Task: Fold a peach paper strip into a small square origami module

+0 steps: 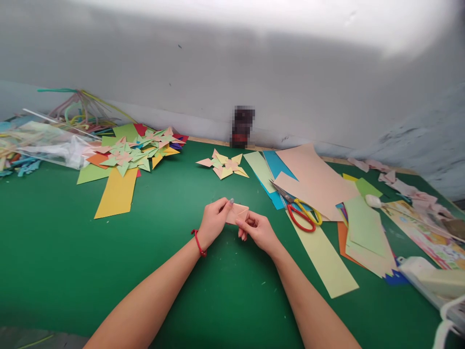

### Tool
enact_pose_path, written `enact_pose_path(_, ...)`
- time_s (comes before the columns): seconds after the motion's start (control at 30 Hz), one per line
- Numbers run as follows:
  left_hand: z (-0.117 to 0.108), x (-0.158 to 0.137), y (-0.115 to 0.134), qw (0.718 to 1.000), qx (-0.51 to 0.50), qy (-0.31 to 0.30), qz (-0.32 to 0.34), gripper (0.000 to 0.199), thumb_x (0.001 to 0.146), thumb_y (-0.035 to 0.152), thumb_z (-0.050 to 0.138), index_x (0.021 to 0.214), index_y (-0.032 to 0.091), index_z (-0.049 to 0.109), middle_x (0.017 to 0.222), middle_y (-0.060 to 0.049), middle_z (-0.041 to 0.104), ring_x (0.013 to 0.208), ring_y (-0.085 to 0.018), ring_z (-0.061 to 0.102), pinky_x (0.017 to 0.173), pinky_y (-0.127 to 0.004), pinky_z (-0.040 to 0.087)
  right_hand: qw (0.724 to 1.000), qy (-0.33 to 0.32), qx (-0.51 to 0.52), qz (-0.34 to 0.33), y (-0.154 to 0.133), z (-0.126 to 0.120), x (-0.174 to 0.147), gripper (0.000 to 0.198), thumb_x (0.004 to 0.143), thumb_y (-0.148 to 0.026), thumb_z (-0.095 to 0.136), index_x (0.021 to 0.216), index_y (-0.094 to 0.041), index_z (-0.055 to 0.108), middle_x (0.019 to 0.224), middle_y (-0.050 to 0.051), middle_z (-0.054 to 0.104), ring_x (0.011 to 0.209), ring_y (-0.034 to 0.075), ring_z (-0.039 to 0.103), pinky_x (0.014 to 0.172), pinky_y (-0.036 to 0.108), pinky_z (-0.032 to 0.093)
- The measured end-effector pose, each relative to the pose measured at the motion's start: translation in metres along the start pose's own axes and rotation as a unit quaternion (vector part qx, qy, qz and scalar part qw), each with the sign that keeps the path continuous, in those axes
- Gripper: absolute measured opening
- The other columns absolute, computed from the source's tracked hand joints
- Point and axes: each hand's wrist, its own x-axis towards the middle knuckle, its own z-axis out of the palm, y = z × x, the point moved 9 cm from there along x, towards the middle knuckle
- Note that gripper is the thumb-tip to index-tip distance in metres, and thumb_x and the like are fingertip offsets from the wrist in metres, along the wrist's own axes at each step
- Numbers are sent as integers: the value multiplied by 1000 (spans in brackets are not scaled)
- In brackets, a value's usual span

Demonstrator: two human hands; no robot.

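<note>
A small folded piece of pink paper (238,212) is held up over the green table between both hands, with crease lines crossing its face. My left hand (216,220), with a red cord at the wrist, pinches its left edge between thumb and fingers. At the lower right edge, my right hand (258,231) grips the same paper, thumb in front and fingers curled behind. Just beyond the hands lies a folded paper star (227,165) in pink and yellow. Red and yellow-handled scissors (300,207) rest on coloured sheets to the right.
Several folded stars (134,152) are heaped on coloured paper at the left, beside clear plastic bags (54,145). A yellow strip (116,194) lies nearer. Large pink sheets (316,179), a pale green strip (329,259) and a paper stack (366,228) cover the right side. A wall (203,82) stands behind.
</note>
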Motion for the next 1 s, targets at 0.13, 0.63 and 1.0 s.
enact_pose_path(0.13,3,1,-1,999,-29,-20,-9,39,86,43,39,57,17,35,54,5,32,50,-8,32,48,-21,27,1000,9,7,-2,2,-3,1,24,76,-38,60,71,-16,54,52,-1,59,42,10,52,44,22,42)
enact_pose_path(0.63,30,-7,-10,982,-110,-136,-66,33,82,45,46,64,17,46,49,2,57,42,-11,55,44,-22,43,998,39,50,-20,-5,-7,2,24,80,-40,54,75,-17,52,51,-2,58,41,10,51,43,22,43)
enact_pose_path(1.0,28,-5,-14,976,-156,-116,-100,28,82,41,46,66,18,47,55,0,62,49,-14,61,51,-25,50,995,90,45,-30,-3,-17,2,24,79,-39,55,73,-17,51,48,-3,57,38,9,48,42,21,40)
